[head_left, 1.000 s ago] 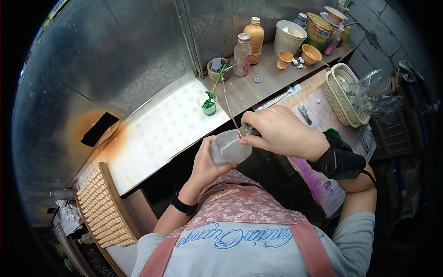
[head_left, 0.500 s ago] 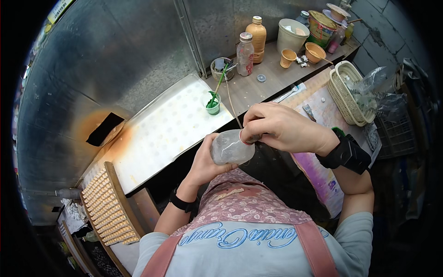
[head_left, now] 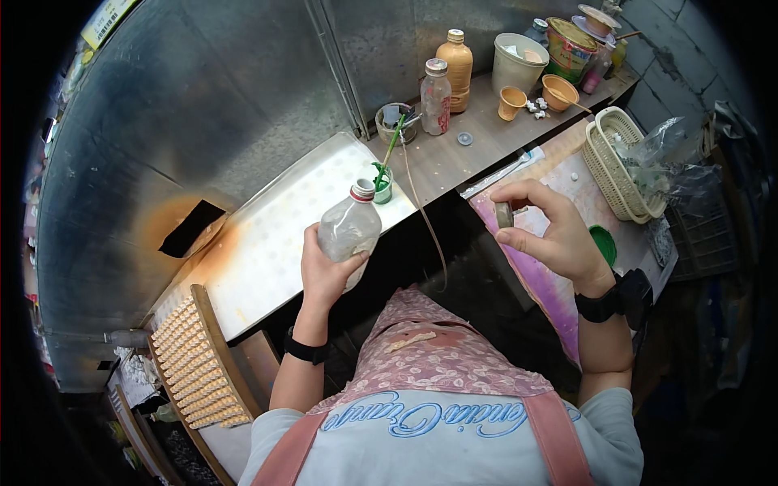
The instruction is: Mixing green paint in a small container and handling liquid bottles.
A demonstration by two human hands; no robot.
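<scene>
My left hand (head_left: 326, 271) grips a translucent plastic bottle (head_left: 348, 231) round its body, upright with a slight tilt and its mouth uncapped. Between the thumb and forefinger of my right hand (head_left: 547, 231) is a grey bottle cap (head_left: 503, 215), held over the purple-stained right-hand work surface. The bottle and cap are well apart. Just behind the bottle's neck stands a small cup of green paint (head_left: 383, 194) with a green-coated stick (head_left: 395, 146) leaning in it.
Along the back shelf stand a clear bottle (head_left: 436, 101), an orange-filled bottle (head_left: 455, 69), a white bucket (head_left: 519, 61), small orange cups (head_left: 511, 103) and a paint can (head_left: 569, 53). A cream basket (head_left: 616, 166) sits right. Lower left is a board (head_left: 198, 356) of small pieces. A thin hose (head_left: 429, 223) hangs centrally.
The cap has come off the bottle. My right hand has moved right with it, while my left hand has shifted left and turned the bottle upright.
</scene>
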